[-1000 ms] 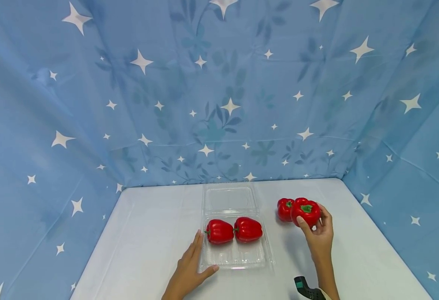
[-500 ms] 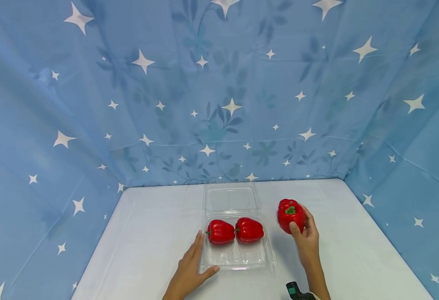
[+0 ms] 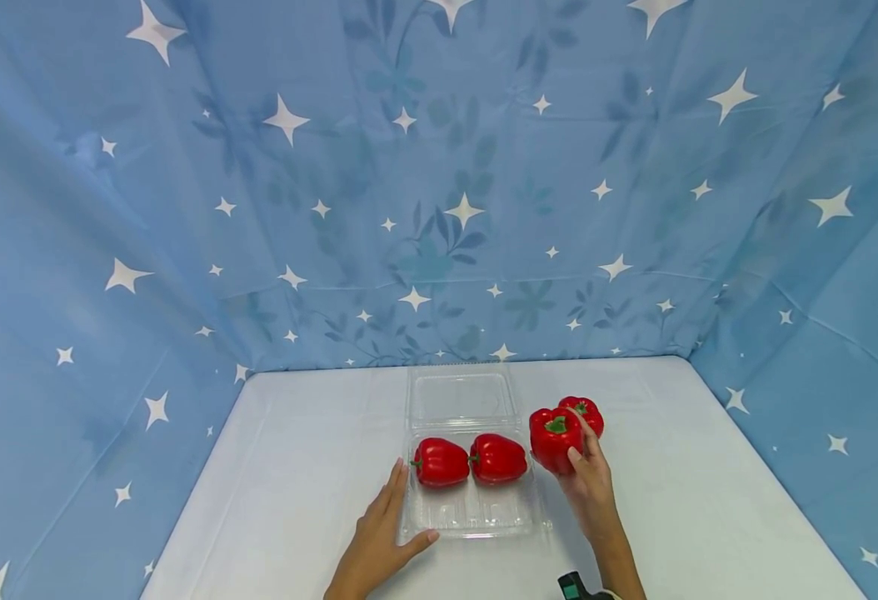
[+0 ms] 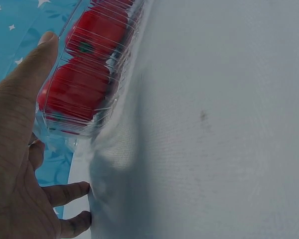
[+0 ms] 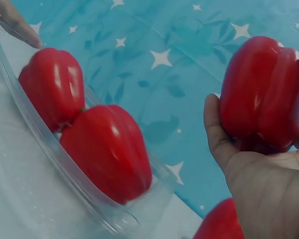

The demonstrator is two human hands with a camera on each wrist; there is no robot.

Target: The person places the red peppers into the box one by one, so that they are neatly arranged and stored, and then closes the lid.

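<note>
Head view, compared with a second ago: the right hand (image 3: 591,483) has come leftward, bringing the held bell pepper (image 3: 554,446) from well apart from the clear clamshell container (image 3: 476,534) to just beside its right rim. The thumb and fingers are curled firmly round the red body, its green stem facing up. The pepper appears lifted, and it is not yet inside the container.

That shift also uncovers more of the loose bell pepper (image 3: 594,415), which half a second ago was mostly hidden and now shows behind the right hand's fingers, on the white tabletop (image 3: 289,467) to the right of the container.

Little else has changed. The left bell pepper (image 3: 441,463) and the right bell pepper (image 3: 498,459) lie on their sides in the container's far half, stems pointing to its left. The lid (image 3: 460,398) stays folded back at its far side. The left hand (image 3: 379,529) remains at the container's near left corner, fingers extended, thumb spread away from them, seemingly steadying the wall without gripping it.

My judgement: two peppers are placed, the third is well along its carry, and the fourth is untouched.
</note>
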